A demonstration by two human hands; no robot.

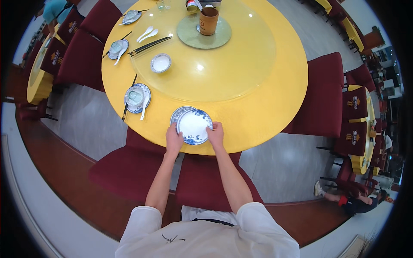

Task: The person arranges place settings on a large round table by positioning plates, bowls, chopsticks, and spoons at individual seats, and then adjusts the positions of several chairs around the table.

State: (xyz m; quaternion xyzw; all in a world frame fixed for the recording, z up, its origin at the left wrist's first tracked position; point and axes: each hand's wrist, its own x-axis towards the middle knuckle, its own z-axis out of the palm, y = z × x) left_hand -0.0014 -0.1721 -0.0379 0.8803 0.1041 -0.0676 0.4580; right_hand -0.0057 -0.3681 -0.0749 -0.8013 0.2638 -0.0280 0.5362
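Plate (pixel 194 124), white with blue flowers, lies between the two hands over the near edge of the yellow table (pixel 262 118), its face turned up. Its outline is round, near equal every way; the heaviest blue sits at its far-right and near rim. A second plate (pixel 176 114) shows under it, peeking out beyond the grip and to the left. The left hand (pixel 174 138) pinches the left rim, the right hand (pixel 216 134) the right; whether the fingers take in both plates, I cannot tell. Left of the grip, a place setting (pixel 134 98) has a spoon (pixel 145 105) and dark chopsticks (pixel 125 108), both lengthwise toward the near edge. Farther out, beyond and left, stands a white bowl (pixel 161 63).
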